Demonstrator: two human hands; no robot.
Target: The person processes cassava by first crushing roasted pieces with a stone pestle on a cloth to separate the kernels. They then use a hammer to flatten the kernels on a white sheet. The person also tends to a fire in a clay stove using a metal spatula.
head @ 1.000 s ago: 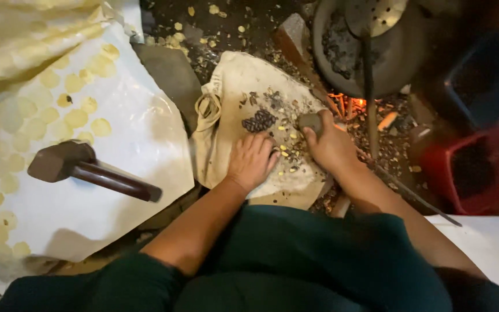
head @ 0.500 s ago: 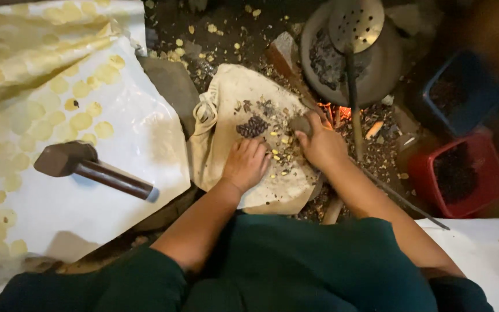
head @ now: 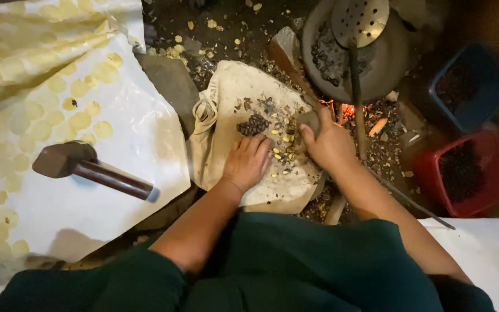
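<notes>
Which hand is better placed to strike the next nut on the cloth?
Right, probably. The right hand already holds the stone over the nuts on the cloth. The left hand lies flat beside them, empty.

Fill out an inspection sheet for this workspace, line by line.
Surface: cloth sack spread on dark ground strewn with shell bits.
Job's things: dark nuts and yellow kernels on the sack; small stone.
Clutter: hammer on white sheet; red tub, blue tub.
Hands: left hand flat on the sack; right hand grips the stone.
Cables: nothing seen.
Surroundings: dark pan with perforated ladle; embers glowing.
</notes>
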